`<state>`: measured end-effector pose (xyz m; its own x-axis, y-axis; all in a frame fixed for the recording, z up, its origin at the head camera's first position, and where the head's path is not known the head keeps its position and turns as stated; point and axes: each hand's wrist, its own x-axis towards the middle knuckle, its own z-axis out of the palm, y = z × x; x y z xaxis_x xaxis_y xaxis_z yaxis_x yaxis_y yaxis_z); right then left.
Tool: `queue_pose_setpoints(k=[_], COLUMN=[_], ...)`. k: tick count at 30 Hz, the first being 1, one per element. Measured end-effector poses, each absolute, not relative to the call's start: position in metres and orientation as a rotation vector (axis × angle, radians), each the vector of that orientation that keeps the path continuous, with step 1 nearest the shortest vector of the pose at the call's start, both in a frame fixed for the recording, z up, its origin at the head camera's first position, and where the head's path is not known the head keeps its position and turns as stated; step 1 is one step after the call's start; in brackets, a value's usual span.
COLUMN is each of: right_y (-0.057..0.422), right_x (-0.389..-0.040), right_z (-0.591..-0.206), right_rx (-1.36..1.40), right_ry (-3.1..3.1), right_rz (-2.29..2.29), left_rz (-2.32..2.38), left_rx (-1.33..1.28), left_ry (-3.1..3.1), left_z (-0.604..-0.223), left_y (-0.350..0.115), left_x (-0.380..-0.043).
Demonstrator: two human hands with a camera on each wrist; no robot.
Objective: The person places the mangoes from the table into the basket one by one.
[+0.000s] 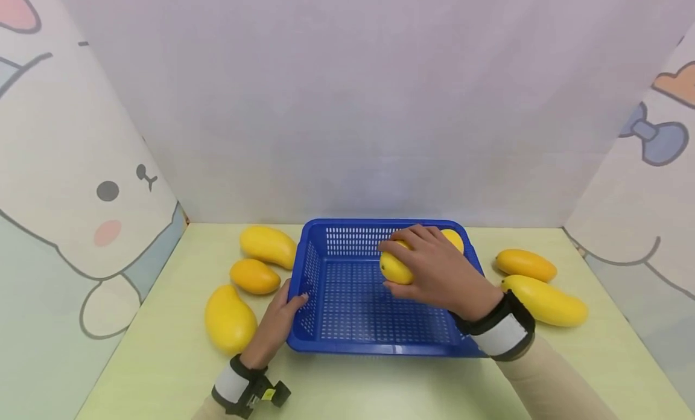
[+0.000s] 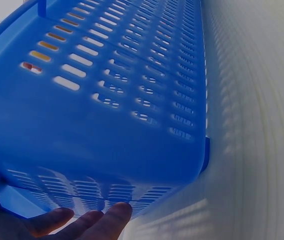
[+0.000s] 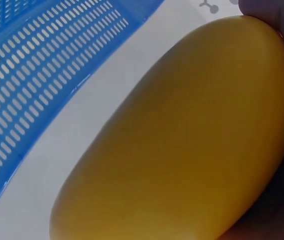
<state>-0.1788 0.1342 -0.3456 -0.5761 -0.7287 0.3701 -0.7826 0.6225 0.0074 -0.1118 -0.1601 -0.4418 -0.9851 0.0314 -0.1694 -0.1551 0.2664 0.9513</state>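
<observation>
Right hand (image 1: 437, 272): clamped round a mango from above, thumb along the near side, fingers over the far side.
Held mango (image 1: 395, 269): yellow, within the basket's outline as seen from above, right of its middle; whether it touches the basket's floor, I cannot tell.
Yellow patch (image 1: 454, 239): beyond the knuckles, toward the basket's rear right corner; it may be the far end of the held mango or another one, the hand hides which.
Left hand (image 1: 278, 320): clamped on the basket's left rim, thumb to the inside, fingers against the outer wall; well apart from the other hand.
Basket (image 1: 388, 349): blue, latticed, upright on the table (image 1: 374, 390).
Left of basket: a rear mango (image 1: 268, 246), a small orange mango (image 1: 254, 276) and a front mango (image 1: 230, 320), the last just beside the left hand.
Right of basket: an orange mango (image 1: 525, 264) lies behind a long yellow mango (image 1: 545, 301), near the right wrist.
Fruit into basket: by its place, the step in hand looks like setting the mango down inside.
Letting go: this seems to call for lowering it to the floor, then loosening the fingers, with the rim held so the basket does not slide.
</observation>
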Motion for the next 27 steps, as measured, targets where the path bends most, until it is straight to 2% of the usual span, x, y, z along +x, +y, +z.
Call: queue_pose_setpoints(k=[27], right_y=[0.078], right_x=[-0.194], right_z=[-0.357], right_rx=[1.443], right_ry=[-2.511], right_rz=[0.127], left_rz=[1.823], left_rx=[-0.088], left_ry=[2.363], left_z=[-0.442], left_y=[-0.161], left_x=[-0.113])
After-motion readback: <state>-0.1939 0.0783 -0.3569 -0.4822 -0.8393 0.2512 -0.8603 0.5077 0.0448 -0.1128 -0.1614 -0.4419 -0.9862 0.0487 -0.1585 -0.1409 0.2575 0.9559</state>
